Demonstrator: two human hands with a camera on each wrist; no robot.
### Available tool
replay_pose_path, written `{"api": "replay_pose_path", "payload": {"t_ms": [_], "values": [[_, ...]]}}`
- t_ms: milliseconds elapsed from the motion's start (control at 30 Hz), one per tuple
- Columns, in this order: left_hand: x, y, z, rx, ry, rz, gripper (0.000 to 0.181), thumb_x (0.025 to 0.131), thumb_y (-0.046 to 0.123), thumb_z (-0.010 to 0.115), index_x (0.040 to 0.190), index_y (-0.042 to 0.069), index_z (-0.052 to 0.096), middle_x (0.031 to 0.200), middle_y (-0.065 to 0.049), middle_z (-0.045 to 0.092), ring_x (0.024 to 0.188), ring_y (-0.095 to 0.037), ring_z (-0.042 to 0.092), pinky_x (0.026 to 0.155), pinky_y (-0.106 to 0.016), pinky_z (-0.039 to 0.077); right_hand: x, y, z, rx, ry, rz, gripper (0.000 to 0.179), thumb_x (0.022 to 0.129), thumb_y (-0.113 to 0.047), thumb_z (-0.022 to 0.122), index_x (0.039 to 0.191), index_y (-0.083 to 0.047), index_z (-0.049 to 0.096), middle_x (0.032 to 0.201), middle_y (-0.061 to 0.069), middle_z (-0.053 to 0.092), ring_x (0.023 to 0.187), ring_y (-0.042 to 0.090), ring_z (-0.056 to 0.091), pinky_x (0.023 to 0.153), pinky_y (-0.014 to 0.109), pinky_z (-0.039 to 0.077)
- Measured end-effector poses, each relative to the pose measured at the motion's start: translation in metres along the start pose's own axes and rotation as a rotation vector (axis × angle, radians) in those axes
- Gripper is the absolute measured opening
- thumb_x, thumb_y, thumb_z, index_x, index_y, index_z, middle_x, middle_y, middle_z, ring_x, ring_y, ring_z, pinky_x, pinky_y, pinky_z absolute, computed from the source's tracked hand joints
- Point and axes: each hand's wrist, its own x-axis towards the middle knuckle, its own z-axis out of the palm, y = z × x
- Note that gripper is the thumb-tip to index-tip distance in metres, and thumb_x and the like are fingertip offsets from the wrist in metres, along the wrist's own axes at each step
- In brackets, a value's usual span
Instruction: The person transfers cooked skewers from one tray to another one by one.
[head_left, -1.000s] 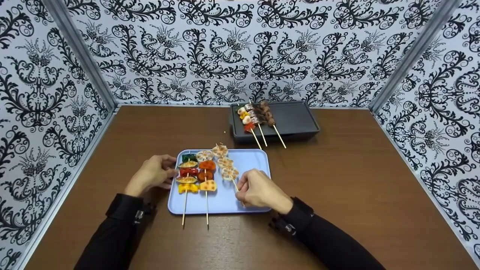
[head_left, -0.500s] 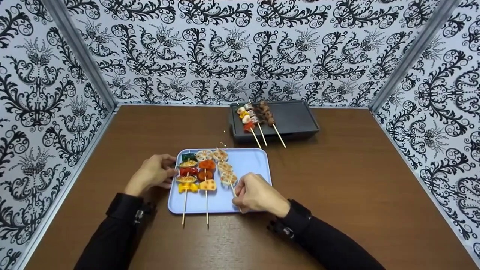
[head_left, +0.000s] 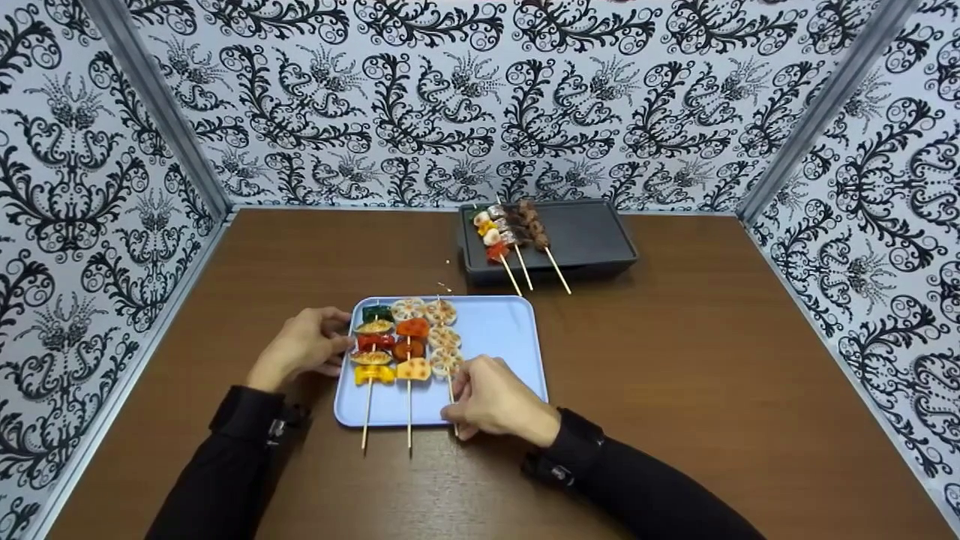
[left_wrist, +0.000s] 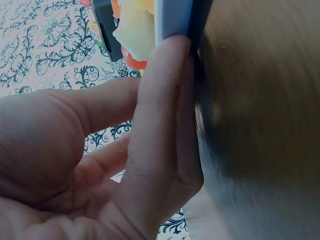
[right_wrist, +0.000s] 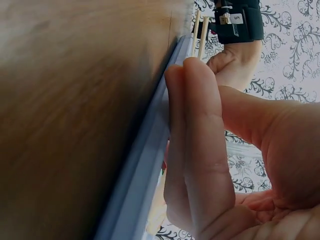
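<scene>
A light-blue tray (head_left: 495, 322) holds three skewers side by side. My left hand (head_left: 304, 345) holds the tray's left edge, thumb at the rim and fingers against its side, as the left wrist view shows. My right hand (head_left: 495, 397) pinches the wooden stick of the lotus root skewer (head_left: 445, 337), near the tray's front rim; its round slices lie on the tray. Left of it lies a skewer with an orange carrot-like piece (head_left: 412, 328), and leftmost a vegetable skewer with a yellow piece (head_left: 374, 374). Their sticks reach past the front rim.
A dark grey grill plate (head_left: 585, 232) stands at the back of the brown table (head_left: 675, 337). On it lie a colourful skewer (head_left: 491, 237), a silvery-skinned skewer (head_left: 506, 225) and a brown meat skewer (head_left: 534, 225). Patterned walls (head_left: 465, 97) enclose the table. Small crumbs lie behind the tray.
My right hand has moved left and toward me, swinging the lotus root skewer from slanted to nearly parallel with the other two. My left hand has stayed at the tray's edge.
</scene>
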Motion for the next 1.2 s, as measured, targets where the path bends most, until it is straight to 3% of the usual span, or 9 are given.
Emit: {"api": "replay_pose_path", "payload": {"t_ms": [167, 500, 667, 967, 1200], "values": [[0.000, -0.001, 0.000, -0.005, -0.001, -0.003, 0.056, 0.114, 0.006, 0.074, 0.165, -0.004, 0.056, 0.134, -0.032, 0.071, 0.083, -0.022, 0.081, 0.072, -0.037, 0.076, 0.000, 0.000, -0.004, 0.022, -0.034, 0.003, 0.018, 0.097, -0.006, 0.091, 0.091, -0.006, 0.075, 0.074, 0.004, 0.079, 0.053, 0.009, 0.074, 0.057, 0.033, 0.071], [0.002, 0.001, 0.000, 0.019, 0.003, -0.021, 0.053, 0.115, 0.008, 0.073, 0.164, -0.001, 0.058, 0.138, -0.033, 0.070, 0.087, -0.024, 0.081, 0.073, -0.037, 0.076, -0.002, 0.001, -0.013, -0.092, -0.046, -0.036, 0.016, 0.107, -0.020, 0.087, 0.095, -0.011, 0.083, 0.069, 0.001, 0.074, 0.051, 0.007, 0.074, 0.053, 0.032, 0.069], [0.001, 0.001, -0.001, 0.019, -0.005, -0.026, 0.053, 0.115, 0.008, 0.072, 0.165, -0.002, 0.056, 0.140, -0.035, 0.070, 0.086, -0.024, 0.082, 0.073, -0.038, 0.076, -0.001, 0.001, -0.017, -0.136, -0.038, -0.072, 0.014, 0.108, -0.021, 0.085, 0.107, -0.007, 0.087, 0.078, 0.005, 0.082, 0.052, 0.006, 0.073, 0.053, 0.030, 0.067], [0.001, 0.002, 0.001, 0.017, 0.008, -0.030, 0.052, 0.116, 0.008, 0.071, 0.165, -0.001, 0.057, 0.134, -0.032, 0.073, 0.082, -0.021, 0.082, 0.072, -0.037, 0.076, 0.004, 0.004, -0.028, -0.261, 0.043, -0.156, 0.016, 0.108, -0.025, 0.085, 0.109, -0.009, 0.089, 0.080, 0.001, 0.084, 0.055, 0.001, 0.069, 0.061, 0.019, 0.057], [0.001, 0.002, 0.002, 0.021, 0.009, -0.034, 0.053, 0.116, 0.007, 0.070, 0.166, -0.002, 0.056, 0.137, -0.034, 0.073, 0.082, -0.020, 0.081, 0.073, -0.037, 0.076, 0.010, 0.005, -0.038, -0.336, 0.127, -0.207, 0.019, 0.107, -0.027, 0.087, 0.110, -0.008, 0.088, 0.086, 0.001, 0.083, 0.071, 0.003, 0.065, 0.066, 0.022, 0.056]]}}
